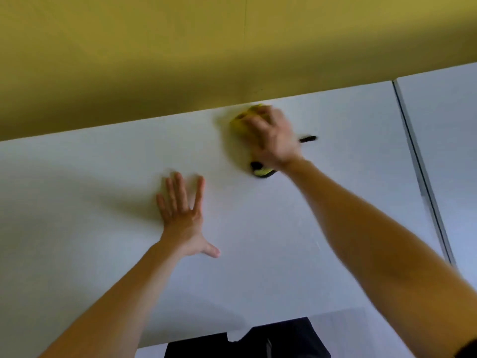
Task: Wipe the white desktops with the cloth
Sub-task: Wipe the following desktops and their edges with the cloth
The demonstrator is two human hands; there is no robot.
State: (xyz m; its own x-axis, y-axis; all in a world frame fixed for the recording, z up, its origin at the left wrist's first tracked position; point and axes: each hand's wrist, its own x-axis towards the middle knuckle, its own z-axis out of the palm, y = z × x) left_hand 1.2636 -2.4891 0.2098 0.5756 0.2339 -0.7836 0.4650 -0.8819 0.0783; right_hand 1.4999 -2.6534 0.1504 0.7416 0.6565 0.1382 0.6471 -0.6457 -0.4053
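The fingers (254, 125) of the right hand (271, 138) lie close together and stretched forward over the yellow cloth (245, 117), pressing it flat on the white desktop (103, 189). They are blurred, so their exact lie is not sharp. The cloth is bunched under them. It shows just past the fingertips, at the far edge of the desktop, and again below the heel of the hand, where a yellow piece with a dark edge peeps out. The back of the hand faces up, and the bare forearm runs from the wrist down to the lower right corner.

Just beside the wrist, on the thumb-away side, a thin black stick-like thing (308, 139) lies on the desktop. What it is cannot be told.

The left hand (184, 218) is well apart from the cloth, nearer the person. Its fingers (178, 189) are straight and spread wide, palm down on the bare desktop, with the thumb out to the side. It holds nothing. Its forearm runs down to the lower left.

Beyond the right fingertips a yellow partition (154, 60) stands along the desktop's far edge. Out past the right forearm a grey seam (418, 161) parts this desktop from a second white desktop (444, 125). Below both arms, at the near edge, is a dark shape (271, 339).
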